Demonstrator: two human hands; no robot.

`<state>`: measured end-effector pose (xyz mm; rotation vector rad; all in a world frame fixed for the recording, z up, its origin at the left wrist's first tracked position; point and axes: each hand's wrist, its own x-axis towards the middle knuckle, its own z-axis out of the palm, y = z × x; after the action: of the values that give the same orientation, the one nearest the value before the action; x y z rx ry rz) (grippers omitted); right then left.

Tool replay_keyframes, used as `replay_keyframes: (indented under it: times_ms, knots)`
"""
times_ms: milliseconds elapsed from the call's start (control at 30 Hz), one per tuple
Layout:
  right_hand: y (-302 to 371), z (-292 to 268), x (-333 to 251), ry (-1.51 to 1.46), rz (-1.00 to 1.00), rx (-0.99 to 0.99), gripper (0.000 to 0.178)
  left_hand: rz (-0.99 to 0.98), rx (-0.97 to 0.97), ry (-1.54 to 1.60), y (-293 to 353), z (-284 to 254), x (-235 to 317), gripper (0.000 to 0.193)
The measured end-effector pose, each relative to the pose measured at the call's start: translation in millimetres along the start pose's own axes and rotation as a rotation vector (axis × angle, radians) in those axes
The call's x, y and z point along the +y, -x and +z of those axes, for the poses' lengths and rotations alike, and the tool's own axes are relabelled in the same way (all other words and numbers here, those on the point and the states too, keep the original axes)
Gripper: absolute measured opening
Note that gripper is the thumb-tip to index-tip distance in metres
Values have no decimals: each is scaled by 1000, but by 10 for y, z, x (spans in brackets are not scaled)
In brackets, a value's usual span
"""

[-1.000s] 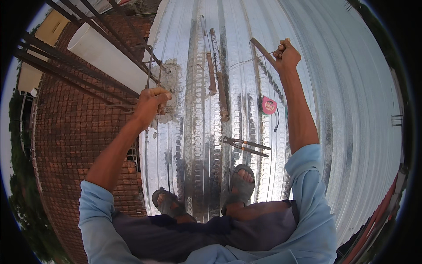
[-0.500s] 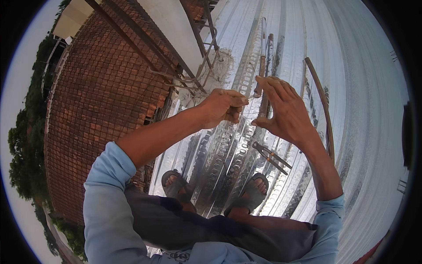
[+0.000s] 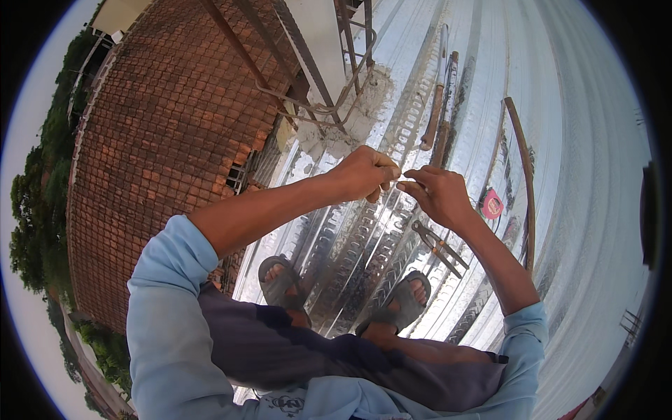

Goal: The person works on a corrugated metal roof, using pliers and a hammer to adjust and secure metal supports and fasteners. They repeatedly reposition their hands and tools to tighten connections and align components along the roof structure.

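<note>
My left hand (image 3: pixel 365 175) is closed in a pinch above the shiny metal roofing (image 3: pixel 350 238). A thin wire showed at its fingertips half a second ago; now the wire is too fine to make out. My right hand (image 3: pixel 439 196) sits just to the right, thumb and forefinger drawn together, its tips almost meeting those of the left. What the right fingers hold, if anything, is too small to see. Below the right hand lies a pair of pincers (image 3: pixel 439 248) with orange marks on its handles. A pinkish-red tape measure (image 3: pixel 492 204) rests beside my right wrist.
Beyond my hands lie a wooden-handled tool (image 3: pixel 434 115) and a rusty bar (image 3: pixel 449 98). A curved brown rod (image 3: pixel 519 161) lies to the right. At the far left stand a pale post (image 3: pixel 318 49) with metal framing and a tiled roof (image 3: pixel 161 161). My sandalled feet (image 3: pixel 283 283) stand on the sheeting.
My right hand's spread fingers have closed to a pinch, lower than before, near the left fingertips. The view has shifted slightly, and the tape measure now shows.
</note>
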<state>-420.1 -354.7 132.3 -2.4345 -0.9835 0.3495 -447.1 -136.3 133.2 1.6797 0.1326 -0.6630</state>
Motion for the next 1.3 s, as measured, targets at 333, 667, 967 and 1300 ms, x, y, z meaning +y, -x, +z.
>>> replay_keyframes:
  times_ms: [333, 667, 967, 1300]
  knots:
    - [10, 83, 116, -143, -75, 23, 26, 389, -76, -665, 63, -23, -77, 28]
    - [34, 272, 48, -141, -17, 0, 21, 583, -107, -1253, 104, -24, -110, 23]
    - [248, 303, 58, -393, 99, -253, 30, 722, -220, -1169, -55, 25, -436, 24]
    - [871, -314, 95, -511, 392, -98, 18, -78, -157, 140, -34, 751, -30, 32]
